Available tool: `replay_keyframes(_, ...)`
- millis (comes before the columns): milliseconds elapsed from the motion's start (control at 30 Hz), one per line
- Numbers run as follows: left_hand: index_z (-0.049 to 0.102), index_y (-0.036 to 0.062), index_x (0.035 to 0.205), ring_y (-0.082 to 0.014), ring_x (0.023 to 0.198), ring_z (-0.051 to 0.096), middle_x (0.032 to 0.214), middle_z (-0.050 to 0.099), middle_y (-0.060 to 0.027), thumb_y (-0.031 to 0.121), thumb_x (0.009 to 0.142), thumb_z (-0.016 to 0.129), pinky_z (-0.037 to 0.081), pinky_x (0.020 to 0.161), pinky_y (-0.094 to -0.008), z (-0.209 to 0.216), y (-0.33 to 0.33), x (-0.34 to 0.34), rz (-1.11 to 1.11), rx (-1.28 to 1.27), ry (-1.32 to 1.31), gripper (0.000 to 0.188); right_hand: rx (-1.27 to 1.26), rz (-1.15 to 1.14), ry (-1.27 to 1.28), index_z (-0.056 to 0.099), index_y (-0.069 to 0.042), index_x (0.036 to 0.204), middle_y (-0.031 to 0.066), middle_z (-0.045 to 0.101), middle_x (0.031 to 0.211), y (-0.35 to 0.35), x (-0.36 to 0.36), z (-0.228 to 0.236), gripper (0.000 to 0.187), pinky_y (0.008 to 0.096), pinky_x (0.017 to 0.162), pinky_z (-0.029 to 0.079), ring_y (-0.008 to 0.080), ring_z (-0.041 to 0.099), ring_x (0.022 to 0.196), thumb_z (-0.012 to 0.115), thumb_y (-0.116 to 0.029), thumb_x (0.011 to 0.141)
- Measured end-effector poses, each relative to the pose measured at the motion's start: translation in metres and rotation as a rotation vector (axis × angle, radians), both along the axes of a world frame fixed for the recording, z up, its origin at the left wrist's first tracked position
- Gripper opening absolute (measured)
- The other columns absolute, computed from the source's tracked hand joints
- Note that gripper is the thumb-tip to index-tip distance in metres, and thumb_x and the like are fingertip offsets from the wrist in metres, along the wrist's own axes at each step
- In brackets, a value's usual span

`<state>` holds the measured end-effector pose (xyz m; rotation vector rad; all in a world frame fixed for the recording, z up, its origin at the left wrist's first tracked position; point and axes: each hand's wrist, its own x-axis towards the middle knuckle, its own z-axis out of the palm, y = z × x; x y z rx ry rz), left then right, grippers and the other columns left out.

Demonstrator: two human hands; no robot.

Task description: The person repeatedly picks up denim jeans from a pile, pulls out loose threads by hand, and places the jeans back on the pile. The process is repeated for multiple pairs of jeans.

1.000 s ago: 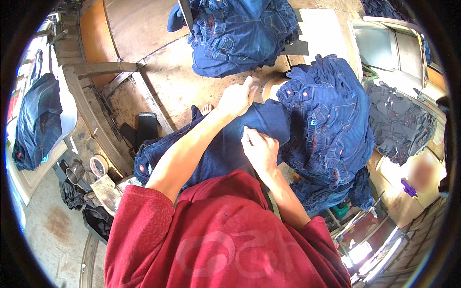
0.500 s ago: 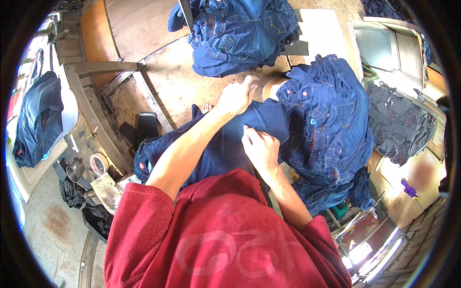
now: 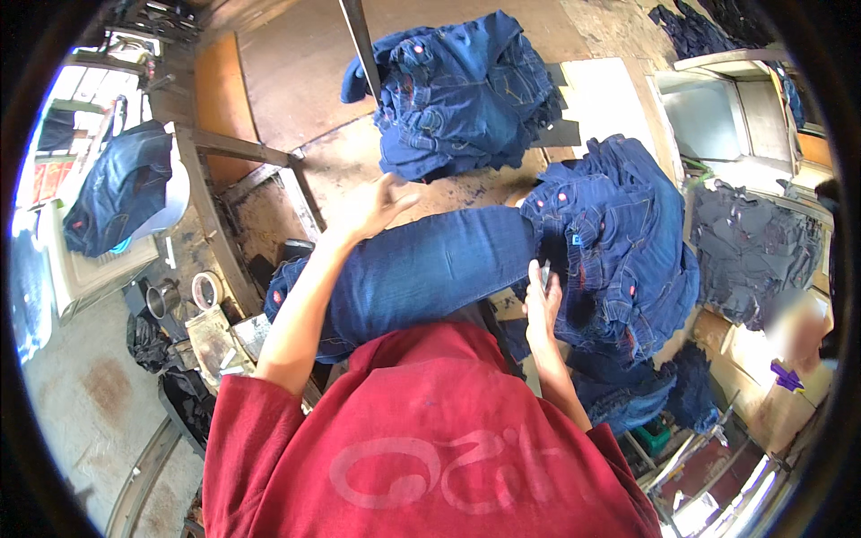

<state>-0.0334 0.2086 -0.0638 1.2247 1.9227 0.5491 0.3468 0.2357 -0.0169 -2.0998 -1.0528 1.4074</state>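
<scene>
A pair of blue jeans (image 3: pixel 421 264) lies across my lap, one leg stretched flat toward the right and its hem near the denim heap. Over the upper edge of that leg is my left hand (image 3: pixel 375 208), fingers apart with nothing in them. My right hand (image 3: pixel 542 309) is beside the hem, closed around a small grey metal tool (image 3: pixel 544 274) whose tip points away from me; its exact kind is too small to make out. Right next to this hand rises a heap of blue jeans (image 3: pixel 619 242), partly turned waistband up.
Another pile of jeans (image 3: pixel 466 99) lies ahead on the floor beside a thin upright post (image 3: pixel 361 45). Dark grey garments (image 3: pixel 749 251) lie at the right. Wooden framing (image 3: pixel 211 206), a tape roll (image 3: pixel 207 289) and a metal cup (image 3: pixel 162 299) are at the left.
My left hand has moved left along the jeans and opened. My right hand has shifted right and down to the hem, and the leg now lies flatter and straighter.
</scene>
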Motion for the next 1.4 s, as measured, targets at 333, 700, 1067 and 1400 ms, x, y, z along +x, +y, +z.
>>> replay_keyframes(333,0.076,0.0116,0.134,-0.044,0.119,0.072,0.123,0.077,-0.0244,0.08,0.091,0.067,0.056,0.104,-0.0515,0.045,-0.131,-0.052,-0.173,-0.296,0.011,0.081,-0.061,-0.417,0.303,0.062,-0.013,0.087,-0.0068,0.041,0.062,0.009,0.014,-0.067,0.038,0.027,0.038,0.03,0.0081,0.038,0.044,0.094,-0.033,0.089)
replay_keyframes(700,0.081,0.003,0.117,-0.0457,0.097,0.075,0.101,0.077,-0.0294,0.056,0.101,0.07,0.059,0.086,-0.0512,0.014,-0.139,-0.061,-0.264,0.121,-0.081,0.056,0.476,0.195,-0.487,0.059,0.001,0.104,0.016,0.067,0.089,0.012,0.035,-0.07,0.037,0.052,0.076,0.051,0.034,0.063,0.077,0.069,-0.035,0.107)
replay_keyframes(1067,0.082,0.0053,0.115,-0.0341,0.1,0.076,0.106,0.079,-0.0214,0.043,0.101,0.077,0.059,0.091,-0.0441,0.012,-0.115,-0.088,-0.295,-0.087,-0.219,0.041,0.819,0.901,-0.251,0.078,-0.012,0.114,0.0114,0.081,0.091,-0.121,-0.216,0.042,0.017,0.0404,0.065,0.061,0.0306,0.078,0.073,0.078,-0.013,0.097)
replay_keyframes(1400,0.083,-0.0007,0.101,-0.0345,0.078,0.077,0.092,0.078,-0.0254,0.033,0.096,0.084,0.058,0.074,-0.043,-0.003,-0.108,-0.096,-0.265,0.05,-0.416,0.035,0.806,0.953,-0.317,0.076,-0.012,0.109,0.0048,0.079,0.08,-0.143,-0.264,0.029,0.015,0.0368,0.055,0.059,0.0234,0.075,0.063,0.075,-0.011,0.094)
